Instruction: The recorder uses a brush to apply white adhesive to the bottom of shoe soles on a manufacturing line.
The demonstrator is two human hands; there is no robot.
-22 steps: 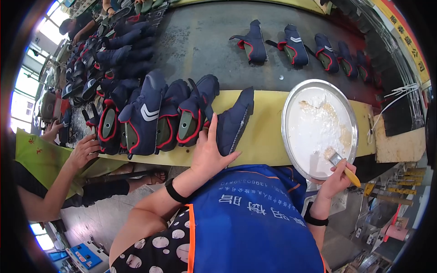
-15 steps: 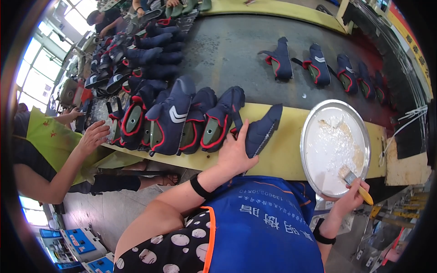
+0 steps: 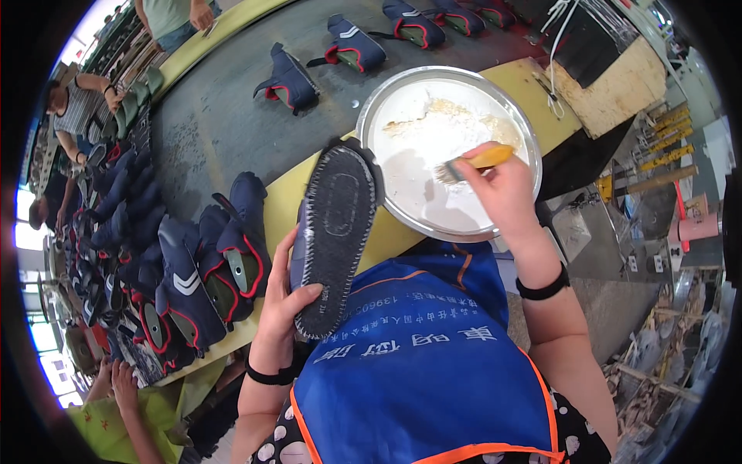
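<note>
Navy shoe point(image 3: 338, 240): showing me its black, stitch-edged underside, toe end pointing away from the wearer, over the near edge of the yellow board point(image 3: 553, 97).
Left hand point(image 3: 277, 309): grasping the shoe at its heel end, thumb pressing the underside, fingers wrapping the upper.
Just changed: the shoe is no longer resting on the board; it is now turning its underside outward.
Meaning: I am judging that face as now lying open to the brush point(image 3: 493, 158).
Right hand point(image 3: 501, 182): gripping the brush by its yellow handle; bristles are pointing into the basin point(image 3: 447, 230), now nearer its middle. Whether they are touching the white paste point(image 3: 417, 147), I cannot tell.
Left row: more navy shoes point(image 3: 185, 286) are standing close together.
Grey surface point(image 3: 232, 116): spaced shoes point(image 3: 355, 48) are lying beyond the basin.
Lower left: a co-worker's hands point(image 3: 124, 383) are showing near the row.
</note>
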